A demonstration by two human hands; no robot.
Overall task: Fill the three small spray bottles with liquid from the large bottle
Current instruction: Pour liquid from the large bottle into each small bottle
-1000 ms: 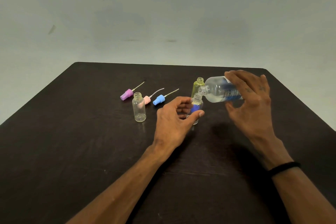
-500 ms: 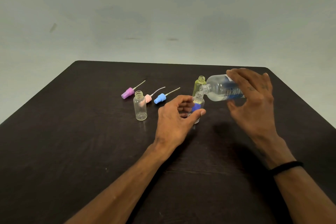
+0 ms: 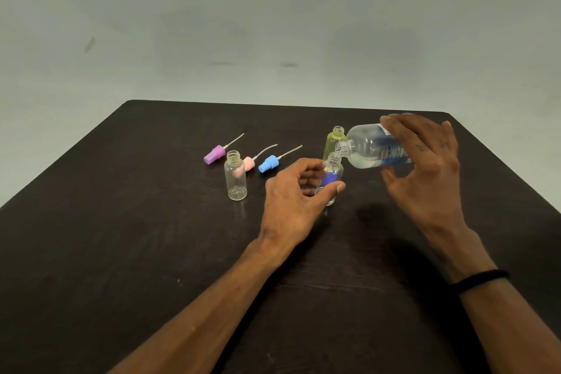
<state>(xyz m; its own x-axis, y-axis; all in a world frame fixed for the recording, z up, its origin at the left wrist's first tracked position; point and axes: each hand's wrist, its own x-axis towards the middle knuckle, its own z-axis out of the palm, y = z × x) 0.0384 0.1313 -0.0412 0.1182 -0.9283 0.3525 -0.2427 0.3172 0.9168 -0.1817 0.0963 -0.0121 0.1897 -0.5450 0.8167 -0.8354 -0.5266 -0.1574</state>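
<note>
My right hand (image 3: 425, 167) grips the large clear bottle (image 3: 368, 147) with a blue label, tipped on its side, its open neck touching the mouth of a small clear bottle (image 3: 333, 171). My left hand (image 3: 296, 191) holds that small bottle upright on the table, fingers and thumb curled round its lower half. Something blue shows through its glass. Just behind it stands a yellowish small bottle (image 3: 334, 141), uncapped. A third small clear bottle (image 3: 235, 176) stands open and apart to the left.
Three spray tops with dip tubes lie on the dark table (image 3: 121, 237) behind the left bottle: purple (image 3: 214, 154), pink (image 3: 249, 163) and blue (image 3: 268, 163). A pale wall rises beyond the table's far edge.
The view has shifted slightly. The large bottle stays tipped over the held small bottle, and both hands keep their grips.
</note>
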